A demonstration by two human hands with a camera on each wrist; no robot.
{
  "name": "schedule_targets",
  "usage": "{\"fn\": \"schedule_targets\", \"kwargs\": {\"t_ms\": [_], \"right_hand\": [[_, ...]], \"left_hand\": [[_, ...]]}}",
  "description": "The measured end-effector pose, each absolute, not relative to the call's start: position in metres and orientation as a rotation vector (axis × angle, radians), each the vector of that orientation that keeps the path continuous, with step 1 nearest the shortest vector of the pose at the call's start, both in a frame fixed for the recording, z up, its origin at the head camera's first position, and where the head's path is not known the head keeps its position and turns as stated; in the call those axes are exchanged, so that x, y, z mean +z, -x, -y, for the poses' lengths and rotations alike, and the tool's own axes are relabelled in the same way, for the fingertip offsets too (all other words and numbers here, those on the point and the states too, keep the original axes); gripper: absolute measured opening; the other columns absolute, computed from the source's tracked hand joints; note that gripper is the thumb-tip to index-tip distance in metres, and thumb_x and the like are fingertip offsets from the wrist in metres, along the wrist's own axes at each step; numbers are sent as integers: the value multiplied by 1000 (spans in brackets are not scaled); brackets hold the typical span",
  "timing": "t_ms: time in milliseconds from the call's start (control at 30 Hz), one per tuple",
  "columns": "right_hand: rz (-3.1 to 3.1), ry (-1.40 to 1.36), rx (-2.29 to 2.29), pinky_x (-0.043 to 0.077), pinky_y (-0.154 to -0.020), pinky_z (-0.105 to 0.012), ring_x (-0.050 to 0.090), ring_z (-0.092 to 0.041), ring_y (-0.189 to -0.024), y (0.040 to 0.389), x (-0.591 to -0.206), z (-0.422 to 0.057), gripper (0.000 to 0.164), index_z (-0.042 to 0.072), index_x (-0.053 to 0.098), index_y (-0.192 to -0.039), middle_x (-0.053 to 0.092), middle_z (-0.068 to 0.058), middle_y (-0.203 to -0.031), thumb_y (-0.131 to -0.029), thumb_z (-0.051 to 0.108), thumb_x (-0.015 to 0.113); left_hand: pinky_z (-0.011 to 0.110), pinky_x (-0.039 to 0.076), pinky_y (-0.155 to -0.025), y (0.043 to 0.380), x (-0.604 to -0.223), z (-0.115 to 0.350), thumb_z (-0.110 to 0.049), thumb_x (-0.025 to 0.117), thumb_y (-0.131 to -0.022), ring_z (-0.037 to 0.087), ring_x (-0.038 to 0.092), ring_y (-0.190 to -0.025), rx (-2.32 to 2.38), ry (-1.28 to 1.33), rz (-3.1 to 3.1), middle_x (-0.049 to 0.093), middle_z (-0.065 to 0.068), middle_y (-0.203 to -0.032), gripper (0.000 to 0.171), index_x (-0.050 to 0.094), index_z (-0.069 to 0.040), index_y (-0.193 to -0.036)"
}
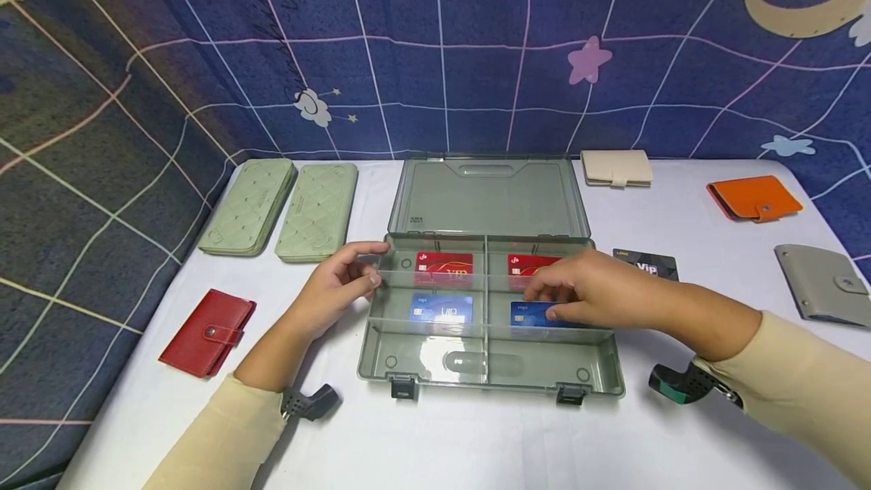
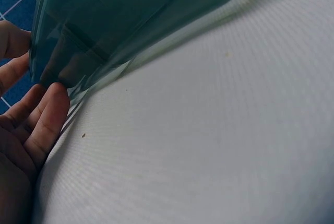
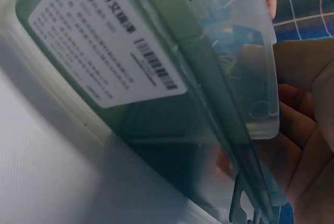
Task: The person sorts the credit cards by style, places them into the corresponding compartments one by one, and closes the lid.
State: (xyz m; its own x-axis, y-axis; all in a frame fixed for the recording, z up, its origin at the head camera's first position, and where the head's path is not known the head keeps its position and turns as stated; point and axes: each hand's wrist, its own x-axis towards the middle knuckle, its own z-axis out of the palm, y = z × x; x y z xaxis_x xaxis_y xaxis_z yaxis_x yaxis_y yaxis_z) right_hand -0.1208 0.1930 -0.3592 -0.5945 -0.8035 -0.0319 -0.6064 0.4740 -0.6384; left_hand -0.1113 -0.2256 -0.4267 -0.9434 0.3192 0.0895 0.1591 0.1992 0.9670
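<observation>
Wallet, red, nine o'clock from the box; two green wallets, ten; left hand, fingers loosely bent, touching the box's left wall; box, lid laid back toward twelve, red cards in the far row, blue cards in the middle; right hand at the right-side blue card, pinch or mere touch impossible to tell; black card, near three; orange wallet, two; grey wallet, three.

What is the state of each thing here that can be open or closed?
Box: open
Lid: folded back
Left latch: unfastened
Right latch: unfastened
Left green wallet: closed
Right green wallet: closed
Red wallet: closed
Cream wallet: closed
Orange wallet: closed
Grey wallet: closed
</observation>
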Motion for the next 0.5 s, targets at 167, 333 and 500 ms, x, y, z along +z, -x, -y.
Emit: {"fn": "schedule_targets", "kwargs": {"t_ms": [167, 333, 500], "right_hand": [[-2401, 1271, -805, 60, -74, -30, 68, -2, -83, 120, -359, -194, 30, 18, 78, -117, 75, 11, -102, -90, 6, 85], [-2457, 1239, -749, 62, -80, -30, 72, -5, -93, 117, -355, -201, 39, 16, 78, -127, 77, 7, -114, -89, 9, 87], [-2509, 1148, -834, 63, -84, -32, 75, -11, -101, 111, -347, -216, 39, 18, 77, -129, 77, 5, -122, -91, 13, 86]], "left_hand": [[25, 53, -73, 111, -428, 227, 3, 66, -100, 17, 61, -81, 1862, -485, -2323, 63, 18, -104, 45, 58, 4, -144], [24, 53, -72, 112, -428, 228, 6, 65, -99, 16, 61, -80, 1860, -498, -2313, 63, 14, -98, 46, 58, 3, -145], [25, 54, -72, 112, -428, 228, 6, 65, -100, 16, 61, -80, 1847, -502, -2326, 63, 12, -97, 46, 58, 3, -145]]}}
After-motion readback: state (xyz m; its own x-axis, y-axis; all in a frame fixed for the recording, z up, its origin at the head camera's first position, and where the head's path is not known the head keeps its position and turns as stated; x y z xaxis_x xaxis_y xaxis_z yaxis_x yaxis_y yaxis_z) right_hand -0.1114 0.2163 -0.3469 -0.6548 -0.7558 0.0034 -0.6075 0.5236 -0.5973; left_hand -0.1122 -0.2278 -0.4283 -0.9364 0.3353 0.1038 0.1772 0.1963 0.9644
